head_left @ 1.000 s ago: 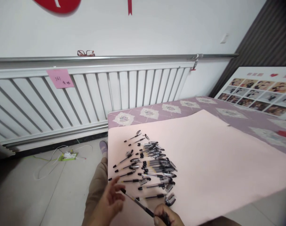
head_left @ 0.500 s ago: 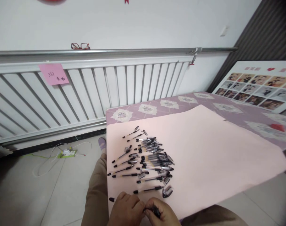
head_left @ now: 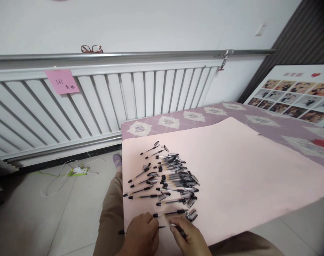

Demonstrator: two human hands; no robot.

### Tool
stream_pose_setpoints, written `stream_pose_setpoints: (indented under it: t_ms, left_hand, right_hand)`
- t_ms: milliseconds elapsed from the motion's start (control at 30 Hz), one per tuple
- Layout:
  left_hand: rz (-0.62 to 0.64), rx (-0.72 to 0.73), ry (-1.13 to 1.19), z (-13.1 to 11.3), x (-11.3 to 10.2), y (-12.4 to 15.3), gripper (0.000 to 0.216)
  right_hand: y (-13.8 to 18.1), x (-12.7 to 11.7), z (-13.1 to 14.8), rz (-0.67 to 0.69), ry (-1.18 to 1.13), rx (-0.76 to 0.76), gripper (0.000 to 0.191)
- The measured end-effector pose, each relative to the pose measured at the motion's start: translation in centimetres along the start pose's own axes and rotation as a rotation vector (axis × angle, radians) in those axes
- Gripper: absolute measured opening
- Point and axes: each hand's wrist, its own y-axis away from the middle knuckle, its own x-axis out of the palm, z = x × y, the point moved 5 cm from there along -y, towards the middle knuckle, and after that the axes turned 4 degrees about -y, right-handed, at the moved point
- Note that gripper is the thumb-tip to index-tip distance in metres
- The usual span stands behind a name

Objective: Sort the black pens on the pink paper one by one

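Observation:
My left hand [head_left: 142, 233] is closed around a gel pen [head_left: 161, 227]; its bare tip points right and its black end sticks out on the left. A short gap to the right, my right hand [head_left: 188, 236] is closed on a clear and black pen cap [head_left: 181, 232]. Just beyond my hands lies an uncapped black pen [head_left: 169, 213], with a loose cap [head_left: 191, 214] near its tip end. Farther off, several black pens [head_left: 175, 176] lie in a loose pile, and several others [head_left: 143, 196] are spread along its left side.
Pink paper [head_left: 244, 170] covers much of the table, over a purple patterned cloth [head_left: 188, 116]. A white radiator [head_left: 140, 92] stands behind, with glasses [head_left: 92, 49] on its pipe. A photo board [head_left: 292, 92] leans at the right. A power strip [head_left: 79, 171] lies on the floor.
My hands were together on the pen and are now apart. The cap has come off in my right hand, and the pen tip shows. The view has shifted slightly.

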Motion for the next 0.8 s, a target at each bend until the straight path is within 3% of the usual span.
stream_pose_setpoints:
  t_ms: [133, 333, 567, 800]
  left_hand:
    - [0.099, -0.026, -0.036, 0.0, 0.7, -0.2, 0.015]
    - [0.102, -0.035, -0.099, 0.0, 1.7, -0.6, 0.017]
    - [-0.017, 0.013, -0.118, 0.2, 2.3, -0.4, 0.015]
    - [-0.150, 0.057, -0.158, 0.2, 2.6, -0.2, 0.014]
  right_hand:
    - [-0.3, 0.6, -0.2, 0.052, 0.231, -0.030, 0.017]
    - [-0.6, 1.6, -0.2, 0.124, 0.454, -0.021, 0.028]
    - [-0.5, 1.0, -0.8, 0.081, 0.555, 0.005, 0.020]
    - [-0.7, 1.2, -1.0, 0.055, 0.530, -0.026, 0.024]
